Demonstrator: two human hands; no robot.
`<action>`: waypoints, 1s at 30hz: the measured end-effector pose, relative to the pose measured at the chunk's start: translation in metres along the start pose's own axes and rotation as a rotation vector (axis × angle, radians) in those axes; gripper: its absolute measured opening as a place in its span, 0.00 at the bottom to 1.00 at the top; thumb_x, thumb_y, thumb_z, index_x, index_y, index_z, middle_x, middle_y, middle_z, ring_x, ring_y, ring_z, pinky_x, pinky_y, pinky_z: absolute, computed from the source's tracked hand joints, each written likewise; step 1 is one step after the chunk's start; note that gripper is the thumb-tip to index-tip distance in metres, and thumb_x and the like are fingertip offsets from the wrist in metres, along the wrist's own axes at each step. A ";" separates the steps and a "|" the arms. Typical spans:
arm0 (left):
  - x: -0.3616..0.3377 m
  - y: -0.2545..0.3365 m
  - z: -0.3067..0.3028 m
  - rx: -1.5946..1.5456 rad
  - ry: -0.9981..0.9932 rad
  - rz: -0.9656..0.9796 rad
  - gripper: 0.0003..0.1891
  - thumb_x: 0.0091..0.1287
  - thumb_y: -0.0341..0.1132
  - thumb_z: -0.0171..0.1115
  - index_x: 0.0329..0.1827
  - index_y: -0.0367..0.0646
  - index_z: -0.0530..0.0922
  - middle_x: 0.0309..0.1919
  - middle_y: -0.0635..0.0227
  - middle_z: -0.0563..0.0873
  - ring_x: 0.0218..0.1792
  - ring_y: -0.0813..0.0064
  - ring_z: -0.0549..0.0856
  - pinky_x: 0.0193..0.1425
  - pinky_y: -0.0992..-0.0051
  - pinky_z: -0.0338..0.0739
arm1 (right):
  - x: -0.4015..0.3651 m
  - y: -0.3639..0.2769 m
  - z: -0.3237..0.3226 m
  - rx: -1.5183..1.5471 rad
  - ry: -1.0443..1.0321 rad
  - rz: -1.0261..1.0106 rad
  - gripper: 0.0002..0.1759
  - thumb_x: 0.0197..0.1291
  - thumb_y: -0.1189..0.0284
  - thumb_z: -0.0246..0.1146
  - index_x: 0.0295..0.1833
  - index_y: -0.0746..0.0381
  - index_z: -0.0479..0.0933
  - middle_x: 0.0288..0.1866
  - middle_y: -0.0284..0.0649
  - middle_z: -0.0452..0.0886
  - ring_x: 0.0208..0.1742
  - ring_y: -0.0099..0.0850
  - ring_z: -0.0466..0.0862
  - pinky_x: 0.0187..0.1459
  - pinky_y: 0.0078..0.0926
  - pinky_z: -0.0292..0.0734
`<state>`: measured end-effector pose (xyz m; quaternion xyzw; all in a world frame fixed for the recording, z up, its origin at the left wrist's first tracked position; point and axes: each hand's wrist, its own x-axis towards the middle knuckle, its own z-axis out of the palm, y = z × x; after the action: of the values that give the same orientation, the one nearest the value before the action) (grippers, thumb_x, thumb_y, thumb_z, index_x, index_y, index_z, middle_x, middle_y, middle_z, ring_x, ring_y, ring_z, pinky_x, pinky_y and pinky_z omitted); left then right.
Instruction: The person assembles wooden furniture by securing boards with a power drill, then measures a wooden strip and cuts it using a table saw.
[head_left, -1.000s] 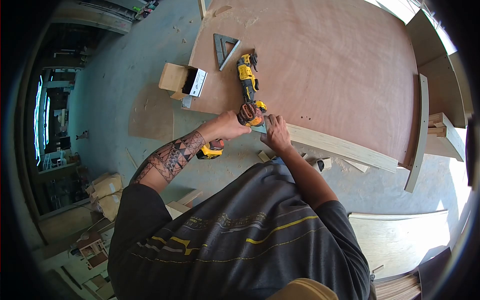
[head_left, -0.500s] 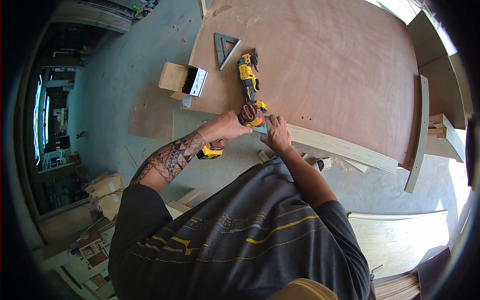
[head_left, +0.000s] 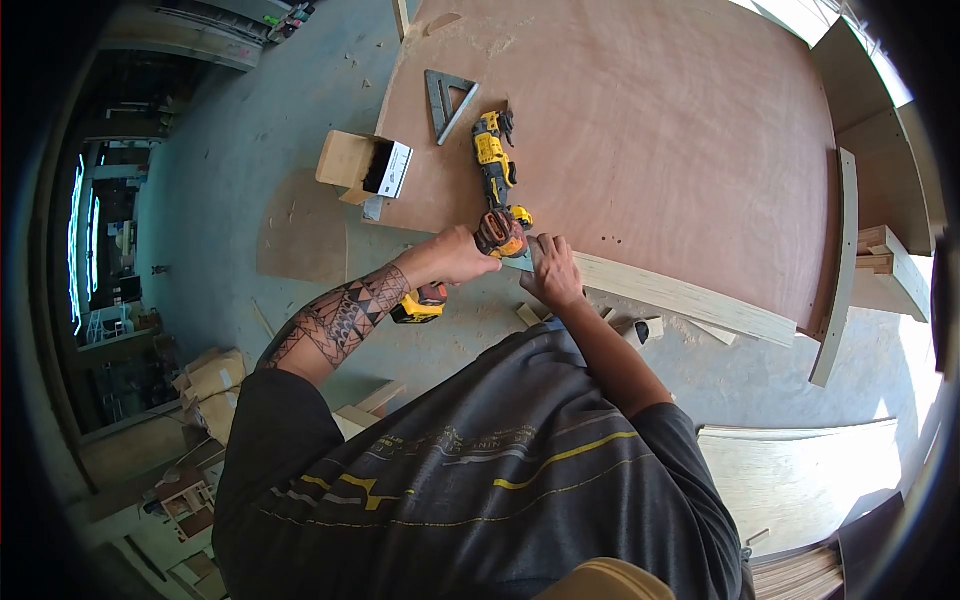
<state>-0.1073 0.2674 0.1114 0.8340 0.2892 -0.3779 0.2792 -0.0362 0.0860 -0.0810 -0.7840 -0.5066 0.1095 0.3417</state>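
Note:
My left hand point(head_left: 458, 256) is wrapped round the grip of a cordless drill point(head_left: 497, 232) with a worn, dusty orange-and-black body. The drill's yellow battery point(head_left: 418, 304) shows below the wrist. Close beside the drill's front, my right hand point(head_left: 555, 274) has its fingers bent over a thin grey-blue flat piece point(head_left: 521, 261) at the end of a pale wooden strip point(head_left: 680, 292). That strip runs along the near edge of a large plywood panel point(head_left: 680, 130). The drill's tip is hidden. A yellow-and-black oscillating multi-tool point(head_left: 492, 150) lies on the panel just beyond the drill.
A triangular speed square point(head_left: 437, 105) and an open cardboard box point(head_left: 392, 170) rest at the panel's left side. Another wooden strip point(head_left: 838, 260) crosses its right end. Offcuts point(head_left: 655, 327) and shavings lie on the floor below; a pale sheet point(head_left: 800, 480) sits at lower right.
Both hands and the drill keep nearly the same place at the strip's end. The view has shifted only slightly.

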 end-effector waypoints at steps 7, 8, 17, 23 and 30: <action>0.007 -0.005 0.008 0.037 0.054 0.111 0.23 0.69 0.51 0.70 0.55 0.40 0.85 0.31 0.51 0.90 0.36 0.54 0.92 0.45 0.58 0.86 | -0.001 -0.002 -0.004 0.030 -0.018 0.049 0.37 0.47 0.68 0.73 0.67 0.63 0.76 0.57 0.43 0.76 0.59 0.43 0.76 0.60 0.40 0.75; 0.008 -0.008 0.010 0.034 0.054 0.108 0.24 0.69 0.50 0.70 0.57 0.40 0.85 0.35 0.48 0.91 0.39 0.52 0.93 0.48 0.57 0.86 | 0.000 -0.001 -0.004 0.014 -0.023 0.040 0.37 0.47 0.68 0.73 0.67 0.63 0.76 0.57 0.43 0.76 0.59 0.43 0.76 0.60 0.40 0.75; 0.005 -0.007 0.019 0.009 0.072 0.174 0.26 0.69 0.49 0.69 0.63 0.41 0.83 0.47 0.42 0.91 0.50 0.45 0.91 0.57 0.56 0.86 | -0.001 -0.001 -0.003 0.019 -0.082 0.093 0.37 0.48 0.67 0.74 0.67 0.63 0.76 0.58 0.42 0.74 0.58 0.42 0.75 0.60 0.40 0.76; 0.019 -0.019 0.033 0.017 0.064 0.102 0.27 0.70 0.49 0.68 0.65 0.41 0.83 0.52 0.42 0.90 0.56 0.43 0.90 0.62 0.55 0.84 | -0.001 0.001 0.000 0.019 -0.078 0.091 0.38 0.48 0.66 0.74 0.68 0.63 0.76 0.58 0.42 0.74 0.58 0.42 0.75 0.60 0.39 0.75; 0.026 -0.023 0.040 0.007 0.043 0.060 0.26 0.70 0.48 0.68 0.66 0.42 0.82 0.54 0.43 0.90 0.57 0.43 0.89 0.64 0.56 0.83 | -0.001 0.002 0.002 -0.005 -0.090 0.066 0.36 0.48 0.64 0.78 0.62 0.67 0.76 0.59 0.43 0.73 0.58 0.44 0.74 0.61 0.41 0.75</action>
<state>-0.1275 0.2622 0.0623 0.8512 0.2687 -0.3523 0.2814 -0.0357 0.0853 -0.0838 -0.7955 -0.4955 0.1546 0.3126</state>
